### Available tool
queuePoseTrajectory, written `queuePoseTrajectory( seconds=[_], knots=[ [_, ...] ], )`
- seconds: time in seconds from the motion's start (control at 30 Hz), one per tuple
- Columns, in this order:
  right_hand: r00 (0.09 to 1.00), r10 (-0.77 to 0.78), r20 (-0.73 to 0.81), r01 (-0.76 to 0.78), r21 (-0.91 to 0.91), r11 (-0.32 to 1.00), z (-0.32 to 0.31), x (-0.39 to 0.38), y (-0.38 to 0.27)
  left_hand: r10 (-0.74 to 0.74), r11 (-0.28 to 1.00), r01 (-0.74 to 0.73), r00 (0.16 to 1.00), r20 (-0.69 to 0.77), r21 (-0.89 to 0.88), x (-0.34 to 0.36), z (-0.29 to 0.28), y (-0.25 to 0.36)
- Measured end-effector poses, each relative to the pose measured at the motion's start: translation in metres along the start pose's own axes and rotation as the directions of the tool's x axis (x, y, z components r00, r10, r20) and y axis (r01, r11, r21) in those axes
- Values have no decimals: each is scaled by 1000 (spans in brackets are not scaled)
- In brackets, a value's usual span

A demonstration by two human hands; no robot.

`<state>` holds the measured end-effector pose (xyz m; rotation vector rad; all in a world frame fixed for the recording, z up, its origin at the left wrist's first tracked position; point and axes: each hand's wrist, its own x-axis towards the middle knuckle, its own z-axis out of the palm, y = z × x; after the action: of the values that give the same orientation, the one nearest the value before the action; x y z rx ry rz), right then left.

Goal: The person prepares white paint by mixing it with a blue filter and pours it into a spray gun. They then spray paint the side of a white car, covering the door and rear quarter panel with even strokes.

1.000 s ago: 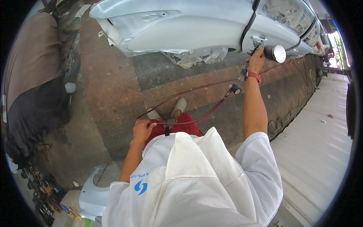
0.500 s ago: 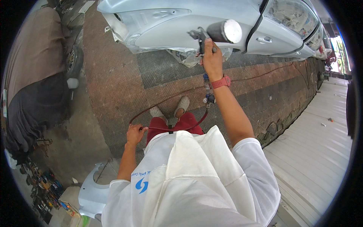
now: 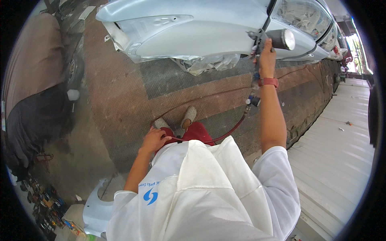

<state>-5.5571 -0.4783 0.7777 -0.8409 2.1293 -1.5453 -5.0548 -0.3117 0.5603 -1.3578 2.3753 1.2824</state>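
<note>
Nearby, the left hand [image 3: 155, 139] curls its fingers around a thin dark-red hose [image 3: 231, 132], which bows over to a fitting [image 3: 252, 100] on the near side of the right hand [image 3: 266, 60]. That right hand is closed on the handle of a spray gun [image 3: 260, 37], ahead and rightward of the left one. Its snout points leftward and its cup [image 3: 277, 39] juts rightward, the long axis lying crosswise to the forearm. It looks dark grey, the cup's round end whitish. Beyond the hands stands a pale-blue car [image 3: 209, 34].
</note>
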Motion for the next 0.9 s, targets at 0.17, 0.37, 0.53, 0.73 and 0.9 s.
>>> queuePoseTrajectory(
  seconds=[0.17,0.37,0.53,0.73,0.9],
  knots=[
    [993,3,-121,4,60,998,-59,62,0,118,993,-118,993,25,-4,32,-6,33],
    [983,-133,-125,115,-138,984,-83,110,-9,188,982,-188,982,24,-34,78,-19,80],
    [997,-76,-33,73,-95,993,-38,77,-35,344,822,-347,934,-94,-451,148,-72,175],
    [976,-52,210,72,-91,993,68,-22,-75,337,127,-207,929,-154,-970,204,-157,253],
    [934,-62,351,93,-72,993,170,-100,-115,347,-180,-127,920,-184,-975,189,-200,187]
  ],
)
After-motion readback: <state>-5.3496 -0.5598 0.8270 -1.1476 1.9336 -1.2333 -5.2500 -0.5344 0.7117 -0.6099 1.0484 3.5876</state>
